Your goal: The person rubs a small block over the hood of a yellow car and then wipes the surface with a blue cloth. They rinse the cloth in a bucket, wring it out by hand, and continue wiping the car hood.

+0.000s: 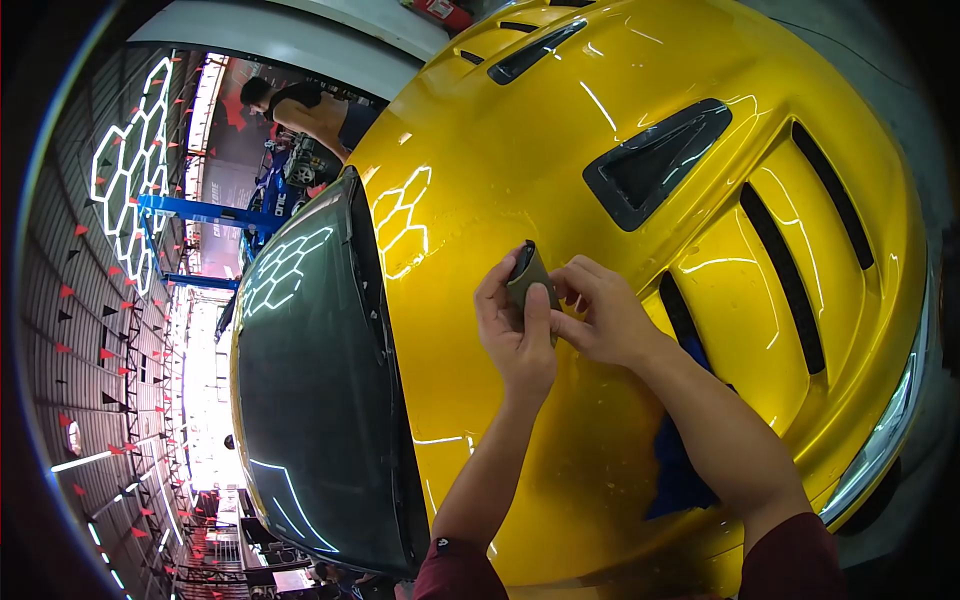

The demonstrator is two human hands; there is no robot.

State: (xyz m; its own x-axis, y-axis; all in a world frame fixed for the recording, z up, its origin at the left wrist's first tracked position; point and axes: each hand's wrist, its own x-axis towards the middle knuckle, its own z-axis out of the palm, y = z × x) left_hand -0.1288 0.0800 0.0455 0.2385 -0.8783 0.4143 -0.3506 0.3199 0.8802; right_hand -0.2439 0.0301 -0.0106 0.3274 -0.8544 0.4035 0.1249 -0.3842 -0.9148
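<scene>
My left hand [515,325] is closed around a small olive-grey pad with a black piece [530,285] showing at its top end, the thumb lying across its face. Curled and pinched, my right hand [605,312] meets the pad's right edge; what its fingertips grip is partly hidden. Both hands are over the glossy yellow car hood [470,330]. Partly behind my right forearm, a dark blue cloth [675,470] lies on the hood.
Black vents [660,165] and slots [785,280] are set into the hood. The dark windshield [315,390] lies to the left. Another person [310,112] stands beyond the car, near a blue lift [215,212]. A red fire extinguisher [445,12] is at the top.
</scene>
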